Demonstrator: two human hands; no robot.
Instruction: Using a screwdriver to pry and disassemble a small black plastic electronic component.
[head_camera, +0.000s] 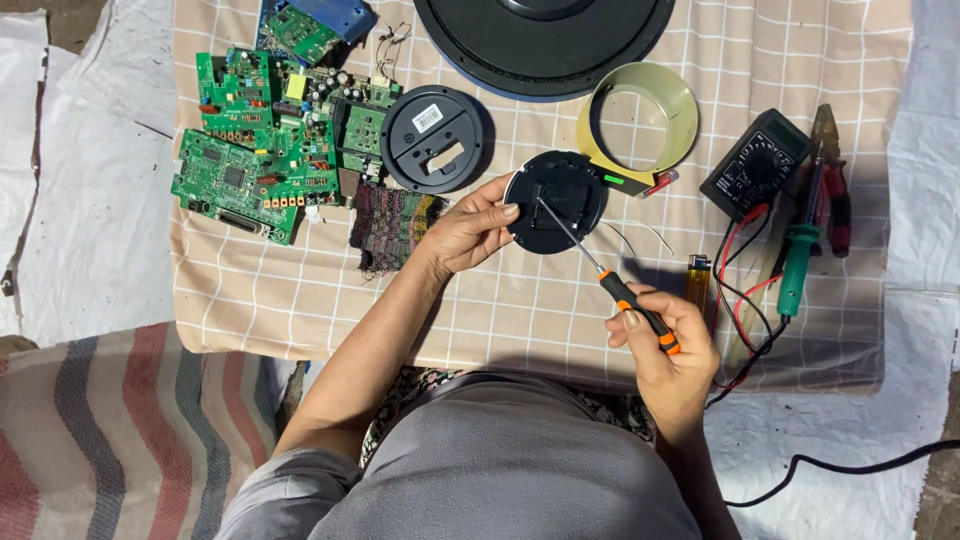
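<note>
The left hand (470, 228) grips a round black plastic housing (556, 200) by its left rim, fingers clamped on the edge with the thumb over the top, holding it just above the checked cloth (520, 300) near the middle of the scene. The right hand (668, 352) is closed around the orange-and-black handle of a screwdriver (598, 270), index finger laid along the grip. The shaft runs up and to the left, and its tip sits in the housing's recessed centre.

The likeliest trouble, as I judge it, is the tip slipping out of its seat. The driver meets the housing at a slant rather than square on, so a hard push could skate the blade across the plastic and towards the left thumb and fingertips just beside it. The housing is also pinched at one side only, so a twist could turn it in the grip.

The left forearm comes in from the near left, wrist bent inward. The right wrist is raised, with the hand nearer the body.

To the right lie a multimeter (755, 165) with red and black leads, a green-handled tool (797, 262) and a lighter (698, 275). Far left sits a heap of green circuit boards (260, 140), with a second black round cover (432, 138) beside them. A yellow-green ring (640, 125) lies just beyond the housing.
</note>
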